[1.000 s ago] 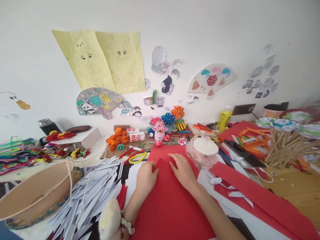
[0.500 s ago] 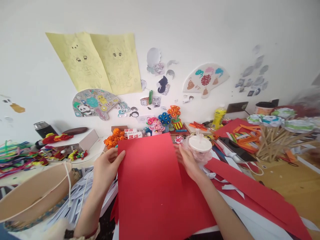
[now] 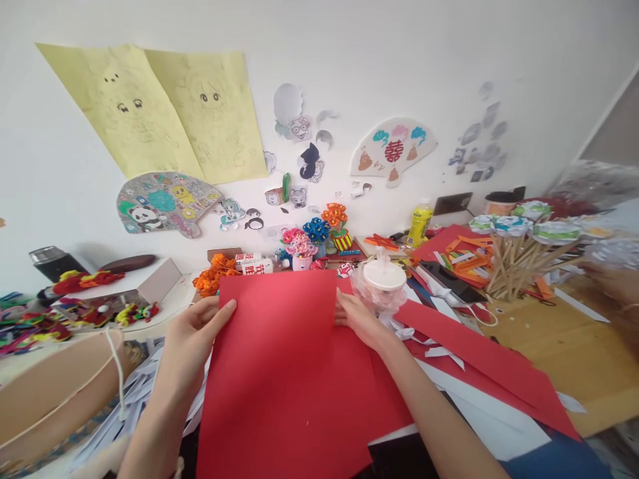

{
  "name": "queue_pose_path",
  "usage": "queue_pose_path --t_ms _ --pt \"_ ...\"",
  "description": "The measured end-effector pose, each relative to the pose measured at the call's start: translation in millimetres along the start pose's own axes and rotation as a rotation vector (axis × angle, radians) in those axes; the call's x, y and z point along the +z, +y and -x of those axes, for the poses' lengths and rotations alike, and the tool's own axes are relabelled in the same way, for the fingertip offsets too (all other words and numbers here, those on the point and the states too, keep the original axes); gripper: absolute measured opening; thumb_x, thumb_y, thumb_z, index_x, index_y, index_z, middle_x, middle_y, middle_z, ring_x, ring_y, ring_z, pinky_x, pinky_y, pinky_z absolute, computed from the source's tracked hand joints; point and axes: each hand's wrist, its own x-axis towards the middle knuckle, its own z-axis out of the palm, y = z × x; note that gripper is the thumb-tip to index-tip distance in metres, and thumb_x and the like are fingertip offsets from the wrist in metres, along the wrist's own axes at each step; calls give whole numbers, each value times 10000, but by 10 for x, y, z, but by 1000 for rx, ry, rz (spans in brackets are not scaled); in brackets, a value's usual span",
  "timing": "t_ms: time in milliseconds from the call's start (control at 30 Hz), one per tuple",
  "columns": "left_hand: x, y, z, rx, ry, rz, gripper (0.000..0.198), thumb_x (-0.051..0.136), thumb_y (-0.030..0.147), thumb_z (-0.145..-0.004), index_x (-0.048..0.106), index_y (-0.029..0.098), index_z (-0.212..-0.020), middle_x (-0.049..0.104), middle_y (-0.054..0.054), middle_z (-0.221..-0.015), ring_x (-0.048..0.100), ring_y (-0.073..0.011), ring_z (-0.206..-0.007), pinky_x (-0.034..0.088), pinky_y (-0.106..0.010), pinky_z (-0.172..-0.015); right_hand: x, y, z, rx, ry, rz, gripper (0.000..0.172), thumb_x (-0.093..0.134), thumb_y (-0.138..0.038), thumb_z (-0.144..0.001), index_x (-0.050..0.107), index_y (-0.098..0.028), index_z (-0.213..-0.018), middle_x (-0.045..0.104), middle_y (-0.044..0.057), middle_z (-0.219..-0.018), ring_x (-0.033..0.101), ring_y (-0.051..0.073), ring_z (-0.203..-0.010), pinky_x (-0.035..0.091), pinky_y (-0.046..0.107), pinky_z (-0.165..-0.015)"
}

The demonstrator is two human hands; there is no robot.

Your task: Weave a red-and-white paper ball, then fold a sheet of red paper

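Observation:
Two overlapping sheets of red paper (image 3: 279,372) stand tilted up in front of me. My left hand (image 3: 192,332) grips the front sheet near its upper left corner, thumb on the near face and fingers behind. My right hand (image 3: 362,320) is at that sheet's upper right edge, fingertips against it and partly hidden. The second sheet shows to the right, below the right wrist. Just beyond the right hand stands a white-lidded cup (image 3: 384,276) in clear plastic.
Cut white paper strips (image 3: 134,399) and a beige basket (image 3: 54,399) lie left. More red paper (image 3: 479,352), a phone (image 3: 452,283) and stick-stemmed paper flowers (image 3: 509,266) are on the right. Fuzzy flowers (image 3: 317,229) and a yellow bottle (image 3: 420,223) stand along the wall.
The view has shifted right, so the wall and table things sit further left. Both hands still hold the red paper upright, and its front sheet leans slightly more.

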Motion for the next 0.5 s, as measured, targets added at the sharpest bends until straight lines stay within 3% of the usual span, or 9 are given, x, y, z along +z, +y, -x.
queue_pose_path --t_ms 67,233,367,500 --pt "49 64 81 -24 24 28 386 826 385 -580 689 181 -878 755 -27 -744 700 -189 -592 544 -223 -520 3 -9 8 1 -9 17 372 597 -527 -829 652 -165 -896 661 35 -759 620 135 -603 508 258 -591" --pt "118 168 182 -201 -64 113 444 809 365 -583 673 192 -969 744 -29 -693 689 -221 -525 548 -282 -480 24 -19 24 -18 -25 58 307 624 -490 -789 638 -184 -810 663 11 -714 624 147 -606 495 267 -596" --pt "95 117 123 -71 -7 -58 438 819 420 -583 674 189 -926 747 -28 -728 700 -205 -621 543 -231 -524 54 -29 39 -41 -50 122 283 629 -466 -790 638 -184 -769 692 28 -746 629 187 -671 489 283 -589" --pt "136 130 193 -71 -144 -62 434 814 426 -592 675 188 -927 733 -21 -715 669 -177 -582 524 -215 -513 49 -17 41 -103 10 203 248 543 -396 -909 646 -184 -989 675 69 -1015 636 208 -860 533 345 -724"
